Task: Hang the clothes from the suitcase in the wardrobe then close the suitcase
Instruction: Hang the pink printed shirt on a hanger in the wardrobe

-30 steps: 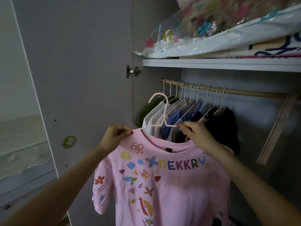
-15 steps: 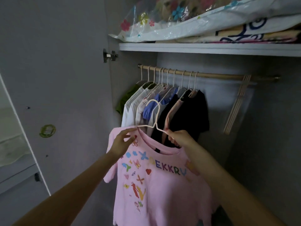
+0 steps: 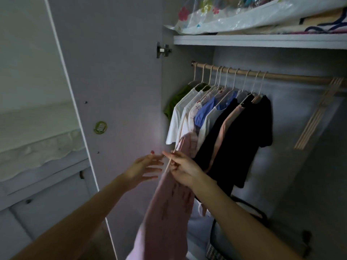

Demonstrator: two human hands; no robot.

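Note:
A pink printed T-shirt (image 3: 165, 209) hangs edge-on from a thin pale hanger (image 3: 170, 160) in front of the open wardrobe. My right hand (image 3: 183, 170) pinches that hanger near its top. My left hand (image 3: 144, 168) is just left of the shirt, fingers spread and holding nothing. Above and behind runs the wooden rail (image 3: 281, 76) with several hung garments (image 3: 225, 121) crowded at its left end. The suitcase is out of view.
The wardrobe door (image 3: 112, 91) stands open at the left. A shelf (image 3: 262, 41) above the rail carries bagged bedding. Spare empty hangers (image 3: 319, 113) dangle at the rail's right. A dark basket (image 3: 244, 228) sits on the wardrobe floor.
The shirt has turned from facing me to edge-on and dropped lower. My left hand has let go of its shoulder and opened. My right hand still holds the hanger.

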